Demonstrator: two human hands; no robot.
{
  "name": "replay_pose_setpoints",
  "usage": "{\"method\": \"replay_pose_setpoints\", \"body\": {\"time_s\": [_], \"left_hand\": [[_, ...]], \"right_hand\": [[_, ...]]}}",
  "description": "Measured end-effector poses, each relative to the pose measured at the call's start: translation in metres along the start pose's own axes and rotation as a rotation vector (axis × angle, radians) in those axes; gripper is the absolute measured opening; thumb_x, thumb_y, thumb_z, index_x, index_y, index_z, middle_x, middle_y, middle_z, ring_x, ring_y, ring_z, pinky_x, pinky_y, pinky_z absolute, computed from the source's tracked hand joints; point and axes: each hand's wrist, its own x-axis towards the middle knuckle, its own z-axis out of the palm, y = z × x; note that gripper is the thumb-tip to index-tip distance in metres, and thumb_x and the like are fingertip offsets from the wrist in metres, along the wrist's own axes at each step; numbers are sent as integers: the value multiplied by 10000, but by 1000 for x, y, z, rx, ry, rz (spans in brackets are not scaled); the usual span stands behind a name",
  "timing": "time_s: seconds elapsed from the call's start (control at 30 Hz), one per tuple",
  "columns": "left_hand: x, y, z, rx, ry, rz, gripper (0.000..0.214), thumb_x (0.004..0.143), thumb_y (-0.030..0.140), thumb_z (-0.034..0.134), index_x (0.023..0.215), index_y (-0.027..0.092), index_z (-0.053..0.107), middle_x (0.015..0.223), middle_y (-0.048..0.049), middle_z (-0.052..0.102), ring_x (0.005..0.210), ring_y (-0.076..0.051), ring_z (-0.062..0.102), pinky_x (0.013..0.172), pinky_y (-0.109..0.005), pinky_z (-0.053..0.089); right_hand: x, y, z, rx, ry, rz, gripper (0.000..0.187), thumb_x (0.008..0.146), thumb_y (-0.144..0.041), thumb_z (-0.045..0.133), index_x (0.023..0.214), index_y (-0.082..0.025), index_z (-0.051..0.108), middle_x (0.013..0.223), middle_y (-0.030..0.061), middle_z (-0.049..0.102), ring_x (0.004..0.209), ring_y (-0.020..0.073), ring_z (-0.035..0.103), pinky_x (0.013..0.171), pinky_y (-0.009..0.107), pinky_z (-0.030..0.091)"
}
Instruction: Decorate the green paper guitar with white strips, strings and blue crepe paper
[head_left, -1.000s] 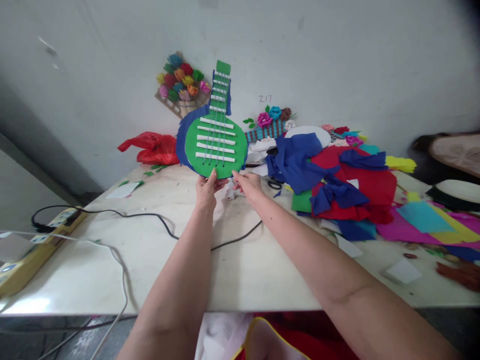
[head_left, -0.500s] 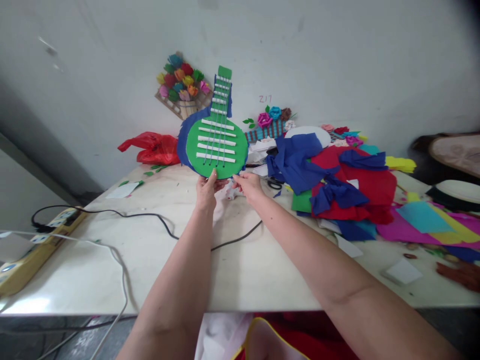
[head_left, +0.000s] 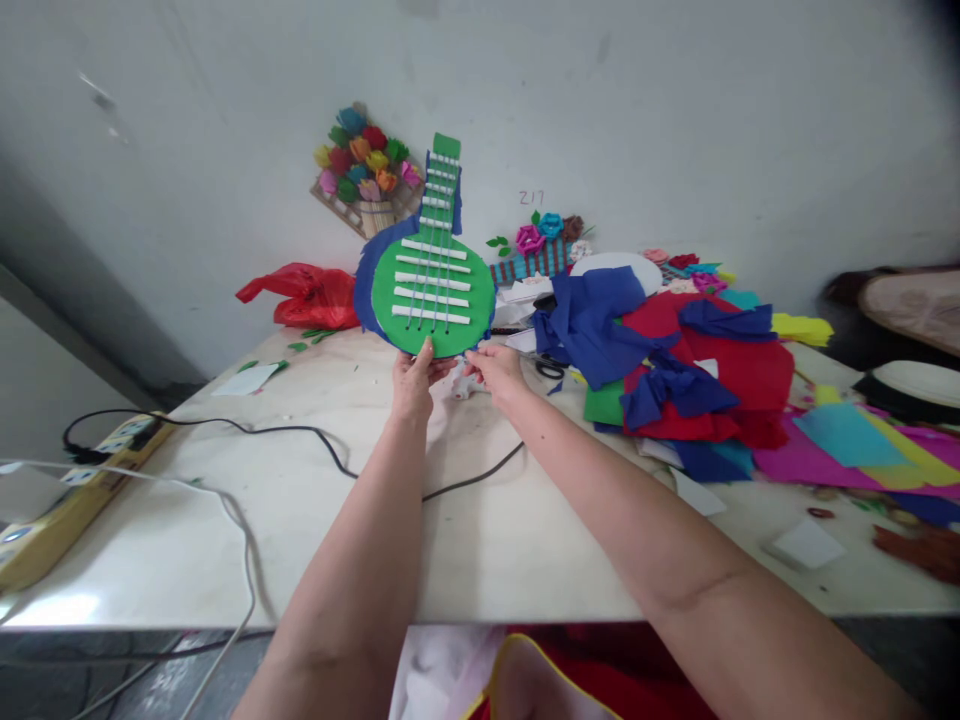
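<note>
A handmade toy lute (head_left: 384,285) stands upright above the table, its round green front and neck crossed by white strips and thin strings. Ragged blue paper edges its left side and neck. My left hand (head_left: 417,378) grips the bottom, thumb on the green front and fingers behind. At the lower right rim, my right hand (head_left: 495,368) pinches the lute's edge between thumb and fingers. Just behind and below the hands is a whitish object (head_left: 459,384), partly hidden, perhaps a glue gun; a black cable runs along the table nearby.
Blue crepe paper (head_left: 592,320) and red paper (head_left: 757,385) lie heaped on the right, beside black-handled scissors (head_left: 550,369). A red plastic bag (head_left: 311,297) sits at the back left. A yellow power strip (head_left: 82,500) lies at the left edge. Paper flowers (head_left: 367,160) stand against the wall.
The lute's neck has shifted very slightly to the left. Both hands keep their hold in nearly the same place.
</note>
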Motion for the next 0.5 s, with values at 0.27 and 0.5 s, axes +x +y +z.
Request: {"method": "replay_pose_setpoints", "body": {"time_s": [0.27, 0.5], "left_hand": [[0, -1, -1, -5, -3, -1, 461, 619, 443, 675, 933, 166, 481, 637, -19, 638, 551, -152, 635, 517, -211, 458], [0, -2, -1, -16, -7, 2, 448, 617, 433, 677, 925, 174, 482, 642, -18, 632, 557, -157, 635, 525, -222, 460]], "right_hand": [[2, 2, 1, 18, -6, -4, 181, 690, -174, 563, 527, -141, 492, 430, -34, 526, 322, 19, 336, 329, 140, 256], [2, 4, 1, 40, 7, 14, 165, 693, -205, 570, 556, -145, 500, 435, -29, 530, 321, 21, 337, 319, 138, 251]]}}
